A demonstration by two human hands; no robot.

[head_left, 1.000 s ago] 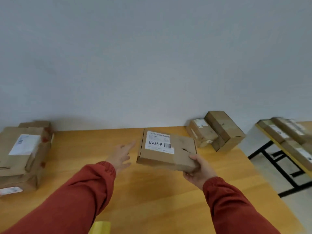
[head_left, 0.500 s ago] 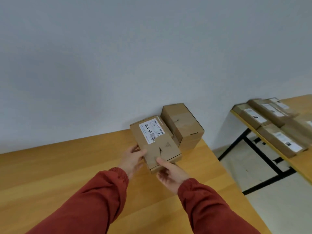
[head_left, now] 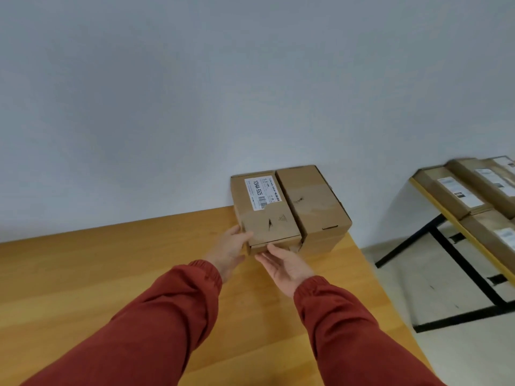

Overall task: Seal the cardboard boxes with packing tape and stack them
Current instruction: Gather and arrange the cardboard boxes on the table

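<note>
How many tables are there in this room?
2. The wooden table by the wall, where the left hand grips a labelled box, and a second table at the right edge carrying more boxes. Others may be outside view.

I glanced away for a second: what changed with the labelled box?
The box went from midair, in the right hand alone, rightward onto the lower box by the wall. The left hand now holds its corner; the right has opened, fingertips at its front. The neighbouring stack stayed.

Mostly hidden beneath the labelled box [head_left: 264, 210]: a lower box [head_left: 261, 248]. Cropped by the right edge: a row of boxes [head_left: 457, 190], labels too blurred to read.
</note>
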